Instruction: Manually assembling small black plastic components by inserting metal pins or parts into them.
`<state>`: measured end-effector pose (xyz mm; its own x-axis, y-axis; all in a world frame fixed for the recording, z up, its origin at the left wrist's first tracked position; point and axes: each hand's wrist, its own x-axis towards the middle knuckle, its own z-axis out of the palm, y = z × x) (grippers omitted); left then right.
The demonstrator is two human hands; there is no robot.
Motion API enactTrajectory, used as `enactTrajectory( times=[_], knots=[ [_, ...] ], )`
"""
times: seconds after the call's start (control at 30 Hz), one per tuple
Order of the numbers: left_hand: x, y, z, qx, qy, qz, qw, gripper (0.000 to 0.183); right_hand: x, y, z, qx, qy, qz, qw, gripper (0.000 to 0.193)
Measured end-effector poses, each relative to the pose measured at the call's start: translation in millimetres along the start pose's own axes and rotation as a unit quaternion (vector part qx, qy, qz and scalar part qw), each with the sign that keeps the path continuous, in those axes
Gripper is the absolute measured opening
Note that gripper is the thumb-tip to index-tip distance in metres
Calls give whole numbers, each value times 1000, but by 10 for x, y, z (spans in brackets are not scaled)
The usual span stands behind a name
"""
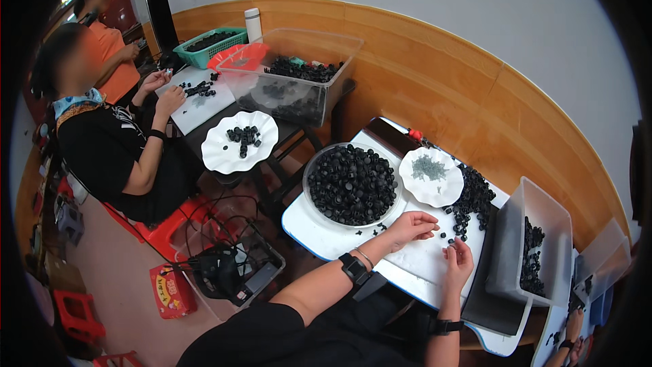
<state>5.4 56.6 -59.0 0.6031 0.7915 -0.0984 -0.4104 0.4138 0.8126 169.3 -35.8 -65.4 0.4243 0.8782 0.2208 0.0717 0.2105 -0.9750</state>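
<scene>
My left hand [411, 229] is over the white table, between the round bowl of black caps and the white plate. Its fingers reach to the right, slightly bent, with no object visible in them. To its right, my right hand [459, 262] is raised with thumb and fingers pinched on a small dark part [451, 243], too small to name surely. Loose black caps [460, 223] lie just beyond the fingertips. A heap of black caps [353, 183] fills the bowl. Small greyish pieces [429, 168] lie on the scalloped white plate [412, 190].
A clear bin [499, 258] with black parts stands at the right. At the left, a co-worker [129, 156] sits by another table with a scalloped plate [217, 156], a large clear tub [326, 105] and a green basket [193, 58]. Another person's hands [576, 329] show at lower right.
</scene>
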Motion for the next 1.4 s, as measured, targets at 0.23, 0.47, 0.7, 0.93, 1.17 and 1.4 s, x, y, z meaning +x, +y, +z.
enactTrajectory(
  times=[0.23, 0.47, 0.7, 0.93, 1.17, 1.4],
  knots=[
    [73, -103, 30, -66, -40, -25, 997, 25, -34, 80, -91, -8, 11, -7, 1000, 26],
    [-5, 39, -97, -98, -67, -4, 993, 29, 42, -8, 76, -60, -11, -67, 996, 25],
    [12, -3, -81, -101, -66, -18, 993, 26, 1, -50, 10, -19, -7, 6, 1000, 19],
    [-51, 18, -44, -91, -84, -13, 992, 24, -105, -424, 183, 4, -36, -46, 998, 15],
    [-31, 20, -35, -96, -93, -16, 991, 25, -23, -472, 289, -96, -26, -83, 992, 17],
    [-25, -1, -82, -93, -82, -22, 992, 24, 21, -536, 384, -157, -33, -115, 980, 13]
  ],
)
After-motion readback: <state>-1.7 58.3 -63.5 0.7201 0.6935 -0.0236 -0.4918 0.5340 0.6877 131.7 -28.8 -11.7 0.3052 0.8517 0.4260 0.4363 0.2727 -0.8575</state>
